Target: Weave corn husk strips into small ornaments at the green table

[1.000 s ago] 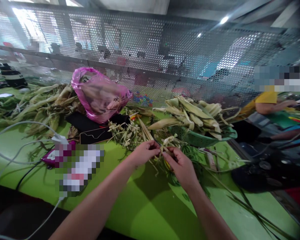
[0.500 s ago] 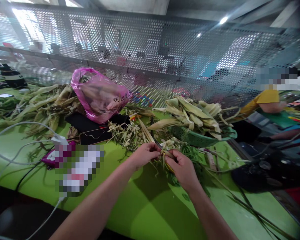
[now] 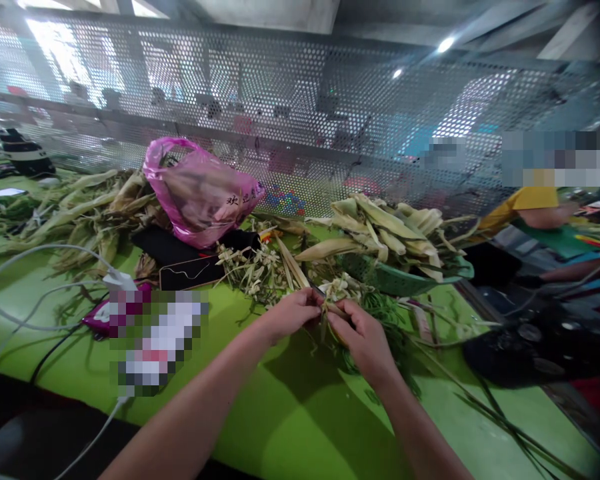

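Note:
My left hand (image 3: 296, 312) pinches a small pale bundle of dried husk strips (image 3: 326, 308) near the middle of the green table (image 3: 290, 413). From the right, my right hand (image 3: 360, 330) has its fingers closed on the same bundle, close to the left fingertips. Something yellow shows partly beneath the right fingers. Just beyond the hands lie cut pale husk pieces (image 3: 260, 270), and green strands (image 3: 385, 307) spread to the right. A green basket (image 3: 405, 280) heaped with dry corn husks (image 3: 380, 230) stands behind them.
A pink plastic bag (image 3: 200, 193) stands at back left beside piled husks (image 3: 95, 207). A purple power strip (image 3: 105, 317), cables and a blurred-out device lie at left. Behind runs a perforated metal screen (image 3: 280, 133). A person in a yellow sleeve (image 3: 497, 210) and a black bag (image 3: 535, 347) are at right.
Both hands stay nearly in place, with small finger shifts around the bundle. The person at the right has moved slightly.

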### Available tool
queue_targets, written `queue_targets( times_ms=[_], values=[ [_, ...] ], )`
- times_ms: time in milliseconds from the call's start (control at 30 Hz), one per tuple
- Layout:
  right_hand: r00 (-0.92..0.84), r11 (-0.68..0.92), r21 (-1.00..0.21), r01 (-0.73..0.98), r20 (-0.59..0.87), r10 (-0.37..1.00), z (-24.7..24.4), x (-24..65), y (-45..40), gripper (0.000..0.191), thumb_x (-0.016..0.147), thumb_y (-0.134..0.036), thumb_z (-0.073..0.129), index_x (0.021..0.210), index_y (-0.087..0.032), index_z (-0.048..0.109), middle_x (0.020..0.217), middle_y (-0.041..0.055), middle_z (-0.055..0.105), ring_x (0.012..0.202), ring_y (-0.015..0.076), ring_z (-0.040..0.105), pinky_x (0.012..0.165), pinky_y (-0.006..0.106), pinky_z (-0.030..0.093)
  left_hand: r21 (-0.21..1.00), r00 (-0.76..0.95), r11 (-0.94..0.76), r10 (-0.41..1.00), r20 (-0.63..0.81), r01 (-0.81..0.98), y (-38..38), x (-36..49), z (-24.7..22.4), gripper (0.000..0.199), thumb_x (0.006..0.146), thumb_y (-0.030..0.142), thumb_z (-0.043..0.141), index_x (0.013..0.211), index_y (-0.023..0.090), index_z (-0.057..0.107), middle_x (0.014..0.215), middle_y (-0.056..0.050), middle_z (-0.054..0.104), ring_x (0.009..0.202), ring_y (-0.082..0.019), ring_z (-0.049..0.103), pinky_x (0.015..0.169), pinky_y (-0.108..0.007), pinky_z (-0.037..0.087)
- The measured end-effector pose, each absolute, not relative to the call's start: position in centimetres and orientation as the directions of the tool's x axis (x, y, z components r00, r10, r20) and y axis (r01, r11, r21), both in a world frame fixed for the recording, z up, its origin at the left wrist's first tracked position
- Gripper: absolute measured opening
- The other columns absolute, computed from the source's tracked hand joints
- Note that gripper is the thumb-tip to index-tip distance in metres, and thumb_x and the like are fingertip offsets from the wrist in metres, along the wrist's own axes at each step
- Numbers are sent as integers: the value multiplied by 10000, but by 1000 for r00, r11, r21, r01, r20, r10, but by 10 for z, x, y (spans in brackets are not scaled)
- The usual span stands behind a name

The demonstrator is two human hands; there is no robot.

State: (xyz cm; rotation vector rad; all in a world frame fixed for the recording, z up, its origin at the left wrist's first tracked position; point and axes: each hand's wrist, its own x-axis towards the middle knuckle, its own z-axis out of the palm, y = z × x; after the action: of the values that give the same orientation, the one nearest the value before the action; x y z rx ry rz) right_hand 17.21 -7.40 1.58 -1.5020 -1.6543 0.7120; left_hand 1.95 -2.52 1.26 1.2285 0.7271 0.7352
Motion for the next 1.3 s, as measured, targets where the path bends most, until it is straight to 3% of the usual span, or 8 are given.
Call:
queue_targets(
  times_ms=[200, 300, 467, 700, 833, 1000, 1300],
  values=[
    [26, 167, -792, 587, 225, 974, 13, 173, -72, 268, 805, -435, 555, 769, -174, 600, 656, -1, 584, 608, 148, 486, 569, 231, 378, 978, 580, 190, 808, -103, -91, -24, 18, 11, 162, 704, 47, 468, 806, 171, 443, 592, 64, 423, 497, -60, 393, 519, -204, 313],
    [45, 148, -780, 608, 221, 974, 14, 172, -72, 252, 792, -416, 557, 721, -175, 586, 599, -18, 548, 564, 139, 460, 538, 228, 356, 998, 578, 69, 815, -51, -10, -21, 15, 11, 187, 673, 31, 451, 802, 161, 484, 606, 57, 424, 532, -66, 382, 518, -203, 295],
    [55, 179, -758, 627, 273, 960, 16, 173, -76, 171, 785, -337, 544, 785, -175, 599, 670, -3, 600, 625, 158, 516, 597, 233, 399, 992, 600, -106, 799, 45, 67, -18, 10, 11, 195, 640, 24, 438, 752, 155, 528, 666, 39, 465, 619, -81, 405, 566, -206, 319],
    [-46, 231, -661, 714, 286, 957, 17, 173, -77, 133, 799, -295, 522, 728, -189, 559, 609, -18, 513, 574, 139, 443, 543, 228, 362, 977, 634, 170, 772, -48, -133, -25, 14, 15, 72, 727, 153, 539, 794, 164, 514, 711, 16, 505, 643, -99, 478, 620, -230, 389],
    [-79, 247, -677, 694, 270, 960, 18, 170, -78, 157, 810, -291, 533, 686, -195, 521, 581, -40, 429, 550, 120, 383, 510, 217, 322, 980, 605, 142, 796, -28, -142, -26, 14, 16, 128, 779, 268, 581, 773, 155, 521, 668, 26, 484, 595, -87, 436, 587, -224, 350],
    [-113, 262, -741, 618, 246, 963, 27, 168, -80, 218, 862, -365, 502, 737, -196, 559, 604, -34, 457, 566, 128, 402, 530, 221, 332, 986, 580, 126, 814, -41, -107, -22, 12, 12, 167, 808, 312, 566, 777, 152, 530, 652, 32, 460, 578, -83, 415, 571, -218, 341],
    [12, 197, -788, 583, 251, 968, 23, 170, -79, 301, 867, -452, 486, 759, -186, 577, 636, -16, 506, 573, 136, 419, 531, 225, 323, 944, 548, 206, 836, -33, -256, -24, 15, 13, 263, 756, 373, 651, 772, 144, 521, 665, 38, 439, 564, -60, 376, 577, -212, 318]
  ],
)
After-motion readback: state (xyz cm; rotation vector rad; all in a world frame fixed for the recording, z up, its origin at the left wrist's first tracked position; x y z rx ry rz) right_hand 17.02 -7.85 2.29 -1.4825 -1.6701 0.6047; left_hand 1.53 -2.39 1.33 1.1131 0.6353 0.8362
